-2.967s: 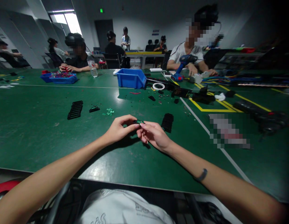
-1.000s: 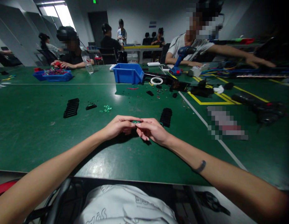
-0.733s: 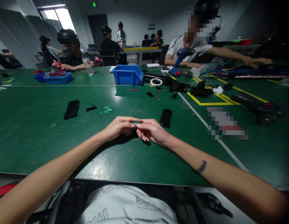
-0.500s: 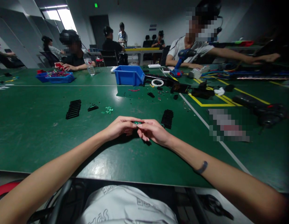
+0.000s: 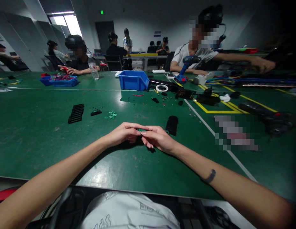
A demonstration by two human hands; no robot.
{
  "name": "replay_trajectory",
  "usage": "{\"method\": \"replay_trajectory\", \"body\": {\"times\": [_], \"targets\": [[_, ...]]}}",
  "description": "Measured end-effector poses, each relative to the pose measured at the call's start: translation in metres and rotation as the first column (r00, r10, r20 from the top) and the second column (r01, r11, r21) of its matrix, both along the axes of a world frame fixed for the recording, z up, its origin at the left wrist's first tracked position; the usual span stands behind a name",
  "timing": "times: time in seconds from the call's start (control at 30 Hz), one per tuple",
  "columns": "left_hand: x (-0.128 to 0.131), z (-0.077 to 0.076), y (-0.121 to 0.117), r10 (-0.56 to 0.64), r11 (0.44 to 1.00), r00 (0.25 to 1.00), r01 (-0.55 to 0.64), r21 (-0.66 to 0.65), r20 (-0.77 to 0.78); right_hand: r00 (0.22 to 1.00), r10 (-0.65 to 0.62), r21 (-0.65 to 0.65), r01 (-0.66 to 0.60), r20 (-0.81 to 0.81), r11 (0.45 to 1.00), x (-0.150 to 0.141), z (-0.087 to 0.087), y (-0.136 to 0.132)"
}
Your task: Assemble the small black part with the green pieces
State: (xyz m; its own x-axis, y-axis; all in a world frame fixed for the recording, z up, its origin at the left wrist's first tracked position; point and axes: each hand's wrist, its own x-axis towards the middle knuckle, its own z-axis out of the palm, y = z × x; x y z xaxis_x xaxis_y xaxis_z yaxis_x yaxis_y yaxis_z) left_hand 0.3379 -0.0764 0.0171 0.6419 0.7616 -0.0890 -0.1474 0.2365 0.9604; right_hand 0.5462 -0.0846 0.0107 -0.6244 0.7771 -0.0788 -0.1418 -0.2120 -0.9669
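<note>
Between my fingertips, just above the table, is a small part with a green circuit board (image 5: pixel 141 130) showing; fingers cover most of it. My left hand (image 5: pixel 125 133) pinches it from the left, my right hand (image 5: pixel 158 137) from the right, and their fingertips meet around it. To the right of my right hand lies a stack of black plastic parts (image 5: pixel 172 125). Left of my hands are a pile of small green boards (image 5: pixel 112 115), a black piece with green bits on it (image 5: pixel 95 112), and a row of black plastic parts (image 5: pixel 76 113).
Farther back stand a blue bin (image 5: pixel 134 80), a white tape roll (image 5: pixel 161 88) and a blue cordless drill (image 5: pixel 187 68). A blue tray of red parts (image 5: pixel 63 81) and a bottle (image 5: pixel 94 70) are at the back left. Another tool (image 5: pixel 269 117) lies right. Co-workers sit across the table.
The view has tilted up slightly, so everything sits a little lower. My hands keep the same hold. The co-worker at the right has shifted the outstretched arm a little.
</note>
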Motion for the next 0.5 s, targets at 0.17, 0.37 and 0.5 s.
{"method": "replay_trajectory", "body": {"times": [0.17,0.37,0.5], "targets": [[-0.0003,0.0008,0.0006,-0.006,1.000,1.000,0.006,-0.017,0.016,1.000,-0.005,-0.014,0.005,-0.008,1.000,-0.0004,0.0007,-0.0006],[-0.0007,0.0002,0.0021,0.008,1.000,0.999,-0.006,-0.028,0.052,1.000,-0.018,-0.012,0.018,-0.022,1.000,-0.0013,0.0002,-0.0006],[-0.0014,-0.0017,0.0033,0.011,1.000,0.998,-0.011,-0.008,0.059,1.000,-0.017,-0.008,0.016,-0.023,1.000,-0.0014,0.0005,-0.0004]]}}
